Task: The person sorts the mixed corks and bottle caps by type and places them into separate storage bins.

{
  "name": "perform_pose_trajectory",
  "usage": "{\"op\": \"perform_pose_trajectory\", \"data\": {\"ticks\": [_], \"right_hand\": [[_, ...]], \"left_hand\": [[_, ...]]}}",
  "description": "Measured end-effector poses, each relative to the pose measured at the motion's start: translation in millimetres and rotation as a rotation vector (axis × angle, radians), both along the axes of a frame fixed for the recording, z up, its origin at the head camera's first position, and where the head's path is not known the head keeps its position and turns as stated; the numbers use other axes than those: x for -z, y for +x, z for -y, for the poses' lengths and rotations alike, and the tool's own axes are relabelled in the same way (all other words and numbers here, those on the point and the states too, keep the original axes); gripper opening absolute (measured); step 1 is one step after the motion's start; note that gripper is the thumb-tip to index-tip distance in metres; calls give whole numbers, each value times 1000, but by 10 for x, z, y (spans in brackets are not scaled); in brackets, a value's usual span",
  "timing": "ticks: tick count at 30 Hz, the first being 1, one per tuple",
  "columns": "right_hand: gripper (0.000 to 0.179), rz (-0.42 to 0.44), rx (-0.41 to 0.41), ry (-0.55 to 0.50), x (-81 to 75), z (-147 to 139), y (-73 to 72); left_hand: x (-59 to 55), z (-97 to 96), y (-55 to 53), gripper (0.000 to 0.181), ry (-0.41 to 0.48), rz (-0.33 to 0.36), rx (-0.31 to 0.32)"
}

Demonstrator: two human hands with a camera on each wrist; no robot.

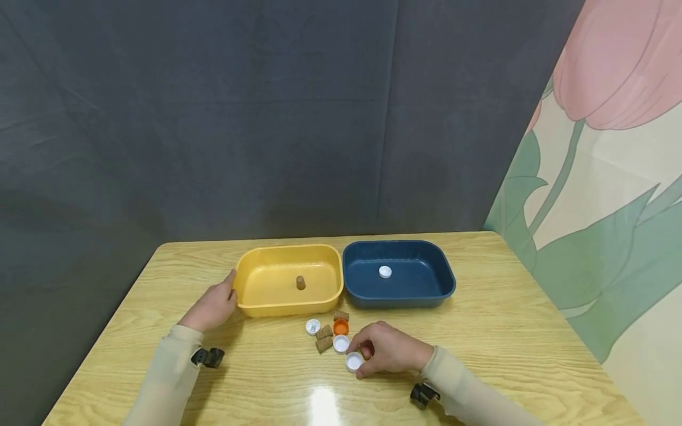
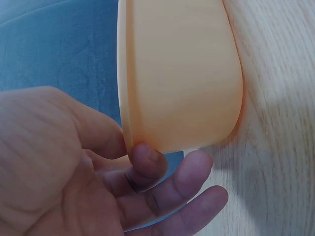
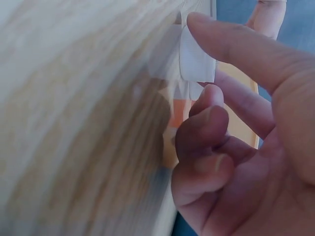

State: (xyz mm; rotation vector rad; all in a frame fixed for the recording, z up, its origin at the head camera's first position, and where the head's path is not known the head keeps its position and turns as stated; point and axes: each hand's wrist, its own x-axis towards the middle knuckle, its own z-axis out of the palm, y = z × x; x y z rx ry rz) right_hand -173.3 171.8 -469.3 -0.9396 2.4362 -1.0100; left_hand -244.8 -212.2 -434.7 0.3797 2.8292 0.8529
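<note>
My left hand (image 1: 213,302) pinches the left rim of a yellow plastic basin (image 1: 290,309) between thumb and index finger; in the left wrist view the other fingers hang off the basin wall (image 2: 182,73). One cork (image 1: 301,282) stands inside that basin. On the table, my right hand (image 1: 391,349) has thumb and index finger around the edge of a white bottle cap (image 1: 354,362). In the right wrist view the cap (image 3: 194,56) appears edge-on at the tabletop. Just beyond it are another white cap (image 1: 341,344) and an orange cap (image 1: 341,327).
A navy basin (image 1: 410,281) stands against the yellow one's right side, with a white cap (image 1: 385,271) inside. Near the loose caps lie corks (image 1: 324,344) and one more white cap (image 1: 312,326). Dark cloth (image 1: 266,118) hangs behind the wooden table (image 1: 506,331).
</note>
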Motion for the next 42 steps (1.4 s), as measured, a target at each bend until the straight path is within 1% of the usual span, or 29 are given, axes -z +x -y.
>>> {"op": "perform_pose_trajectory", "data": {"ticks": [8,15,20,26,29,33,35,38,42], "right_hand": [[27,-29,1,26,-12,5,-2],[25,-26,5,5,-19,-1,-4],[26,-31,28,0,-39,-13,-1],[25,-27,68,5,-100,-43,-3],[22,-58,67,12,-152,-64,-19],[18,-119,58,8,-233,-95,-49],[18,-141,61,4,-274,-115,-64],[20,-173,60,4,-334,-150,-92],[21,-238,68,14,-417,-205,-141]], "left_hand": [[-23,-3,-3,61,-9,-4,6],[-17,-5,-9,61,-20,-9,6],[-20,-11,-7,60,-23,-10,5],[-18,-8,0,60,-22,-13,10],[-18,-13,8,60,-23,-10,9],[-20,-12,7,59,-21,-25,20],[-21,-9,4,58,-24,-37,27],[-20,-6,6,58,-25,-33,26],[-28,-6,12,58,-32,-34,24]]}}
